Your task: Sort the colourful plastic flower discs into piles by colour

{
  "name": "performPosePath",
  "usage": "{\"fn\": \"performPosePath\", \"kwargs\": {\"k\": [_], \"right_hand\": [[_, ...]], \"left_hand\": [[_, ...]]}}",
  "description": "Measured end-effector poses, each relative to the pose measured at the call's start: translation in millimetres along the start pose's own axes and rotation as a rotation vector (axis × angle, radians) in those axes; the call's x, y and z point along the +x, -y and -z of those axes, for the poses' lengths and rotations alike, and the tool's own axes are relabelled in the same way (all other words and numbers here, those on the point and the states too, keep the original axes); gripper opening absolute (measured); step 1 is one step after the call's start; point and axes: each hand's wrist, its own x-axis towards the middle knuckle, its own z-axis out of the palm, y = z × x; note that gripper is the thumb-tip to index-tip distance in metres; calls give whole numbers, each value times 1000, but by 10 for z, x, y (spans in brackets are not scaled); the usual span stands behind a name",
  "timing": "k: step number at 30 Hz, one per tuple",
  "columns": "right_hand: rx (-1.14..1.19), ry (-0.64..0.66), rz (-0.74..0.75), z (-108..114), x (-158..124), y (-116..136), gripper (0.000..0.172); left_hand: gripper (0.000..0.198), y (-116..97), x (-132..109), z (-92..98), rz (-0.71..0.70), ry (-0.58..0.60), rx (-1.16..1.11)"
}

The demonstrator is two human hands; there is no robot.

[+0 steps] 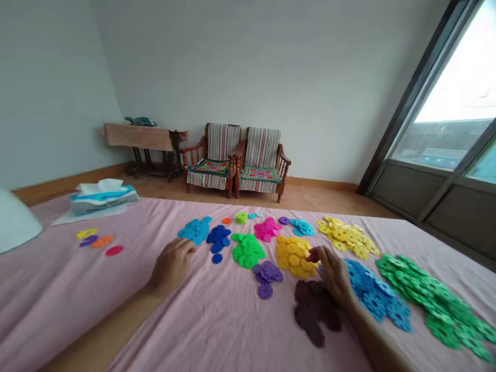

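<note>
My left hand (173, 266) is low over the cloth, its fingers curled together, just left of a light blue pile of flower-shaped plastic discs (195, 230) and a dark blue pile (219, 236). Whatever its fingers may hold is hidden. On the right, my right hand (334, 273) reaches over the edge of a golden yellow pile (293, 254), fingertips bent inward; I cannot make out anything in them. Beneath its wrist lies a dark brown pile (313, 309). Blue discs (377, 295) spread just right of that hand. Bright green (248, 251) and purple (268, 274) piles lie between my hands.
More piles are pink (267, 229), pale yellow (349, 236) and green (436, 299). Several loose discs, one orange (102, 241), lie at the left near a tissue box (103, 197). A white rounded object (15, 222) stands at the left edge. Two chairs (259, 165) stand beyond.
</note>
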Motion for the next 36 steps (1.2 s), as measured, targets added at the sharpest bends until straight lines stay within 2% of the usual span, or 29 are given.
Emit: {"fn": "performPosePath", "kwargs": {"k": [4, 7, 11, 15, 18, 24, 31, 36], "right_hand": [[5, -10, -12, 3, -11, -24, 46], [6, -23, -17, 2, -11, -9, 47], [13, -23, -11, 0, -10, 16, 48], [14, -29, -11, -6, -14, 19, 48], [18, -35, -18, -15, -14, 12, 48], [8, -13, -21, -29, -15, -5, 49], [-19, 30, -16, -45, -18, -3, 51], [-16, 50, -14, -33, -20, 35, 51]], "left_hand": [[34, 14, 30, -15, 167, -67, 186], [40, 13, 22, -37, 224, -52, 246], [41, -39, 21, -32, 88, -31, 168], [39, -102, 32, -1, -92, 50, 84], [39, -107, 31, 12, -122, 94, 60], [42, -144, 55, 56, -174, 68, -1], [49, -574, 192, 162, -363, 164, -66], [50, -803, 315, 133, -434, 225, -66]]}}
